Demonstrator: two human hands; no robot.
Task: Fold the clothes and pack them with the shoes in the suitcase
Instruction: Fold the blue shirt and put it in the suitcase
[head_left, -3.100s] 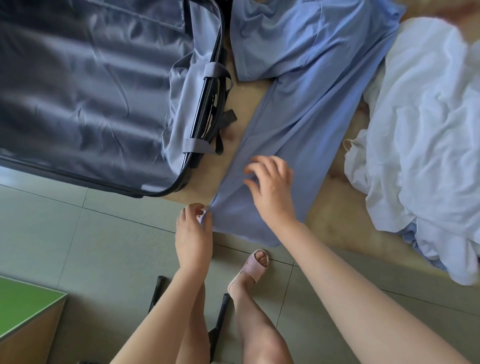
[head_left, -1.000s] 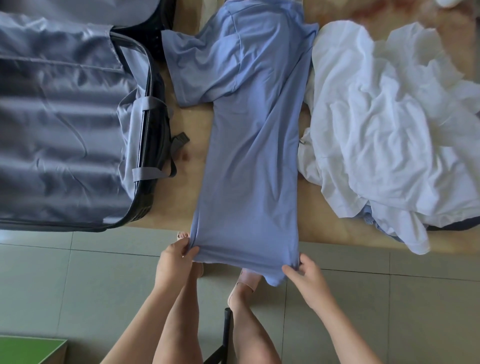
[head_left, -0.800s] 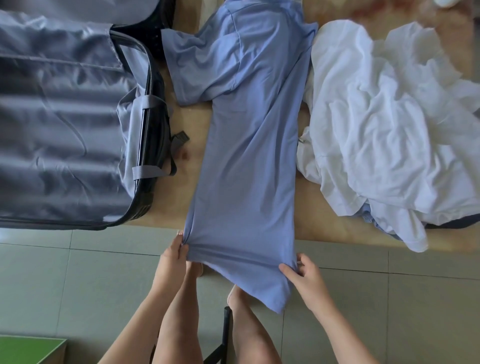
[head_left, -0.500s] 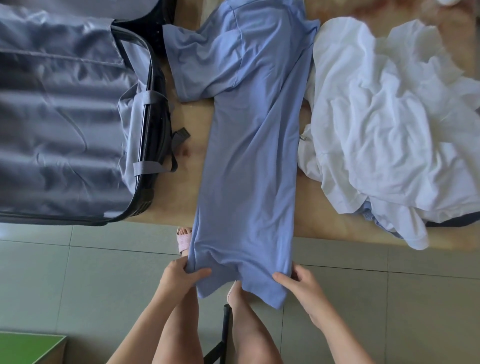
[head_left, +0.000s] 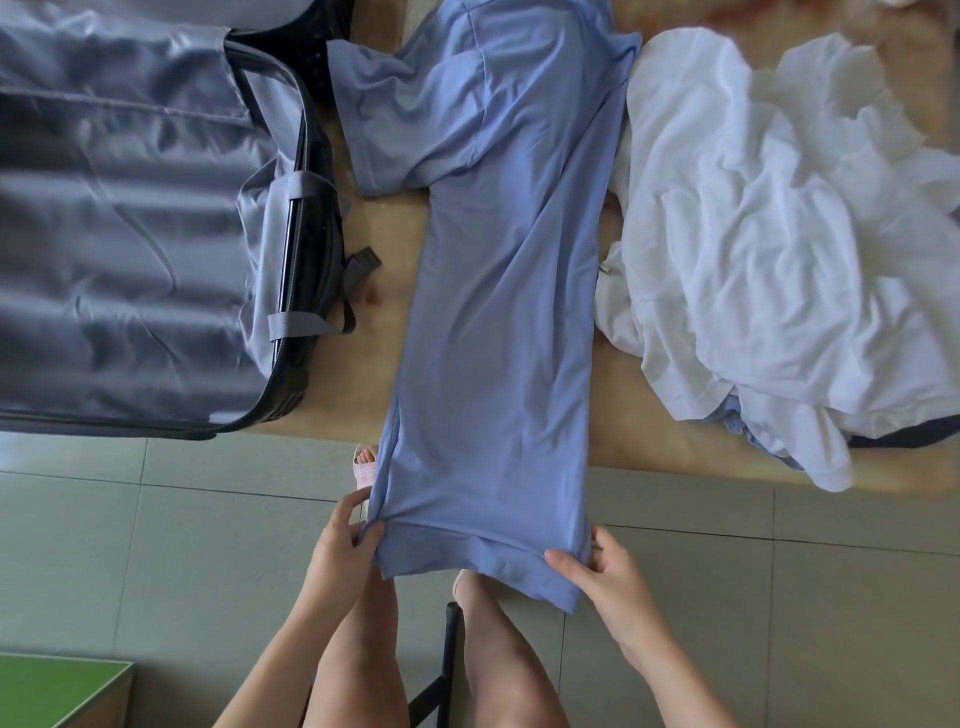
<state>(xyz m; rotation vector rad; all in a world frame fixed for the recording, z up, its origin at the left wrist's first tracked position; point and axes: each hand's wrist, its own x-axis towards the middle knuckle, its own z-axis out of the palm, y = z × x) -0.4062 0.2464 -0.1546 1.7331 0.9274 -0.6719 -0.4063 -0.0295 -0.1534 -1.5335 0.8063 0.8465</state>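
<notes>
The left hand (head_left: 343, 540) pinches one corner of the hem of a light blue, soft knit T-shirt (head_left: 498, 338), with the thumb on top and the curled fingers (head_left: 358, 506) behind the cloth. The right hand (head_left: 608, 571) pinches the other corner the same way, thumb (head_left: 563, 561) on top and fingers tucked under. Gripping both corners likely serves to draw the narrow, lengthwise-folded shirt flat and square before its hem is carried up over the body.

Between the fingers the hem hangs off the edge of the tan wooden table (head_left: 374, 270), above the grey tiled floor (head_left: 156, 545). Away from the fingers the shirt runs straight up the table. One short sleeve (head_left: 395, 119) sticks out at the far end on the left-hand side, so that part is not yet folded in.

Beyond the left fingers lies the open dark suitcase with shiny grey lining (head_left: 130, 234), just beside the shirt and handy for packing. Beyond the right fingers sits a crumpled heap of white clothes (head_left: 779, 234), probably waiting its turn. No shoes for packing are in view.
</notes>
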